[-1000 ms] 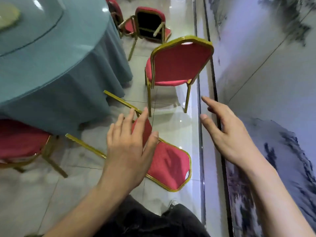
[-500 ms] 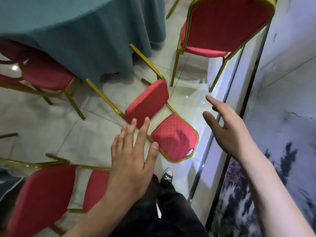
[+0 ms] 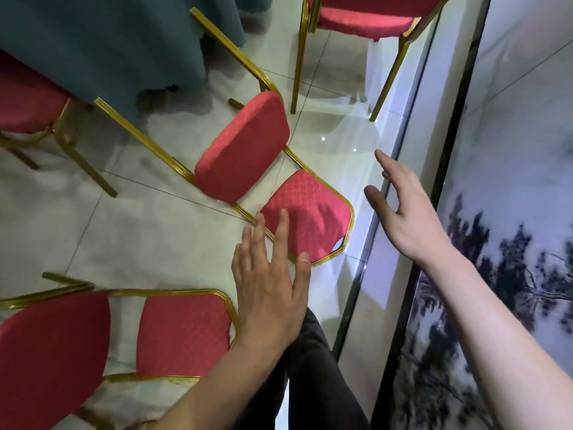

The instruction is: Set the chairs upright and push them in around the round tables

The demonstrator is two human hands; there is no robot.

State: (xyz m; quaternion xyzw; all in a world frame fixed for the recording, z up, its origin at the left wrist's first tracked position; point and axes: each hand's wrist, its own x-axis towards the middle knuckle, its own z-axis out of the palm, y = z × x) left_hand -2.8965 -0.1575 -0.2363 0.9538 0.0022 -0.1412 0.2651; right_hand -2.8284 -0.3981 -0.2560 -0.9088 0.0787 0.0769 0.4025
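Observation:
A red chair with a gold frame lies tipped on its back on the floor, its backrest nearest me and its legs pointing toward the round table's teal cloth. My left hand hovers with straight fingers over the backrest's near edge, holding nothing. My right hand is spread open in the air to the right of the backrest, close to the wall. A second red chair lies tipped at the lower left. Another red chair stands upright at the top.
A glossy wall panel with a tree picture runs along the right side. One more red chair sits tucked under the tablecloth at the left. The floor is shiny pale tile. My dark trouser legs are at the bottom.
The view has tilted down and closer to the floor. Both open hands have come nearer to the fallen chair's backrest, and the second tipped chair shows more fully at lower left.

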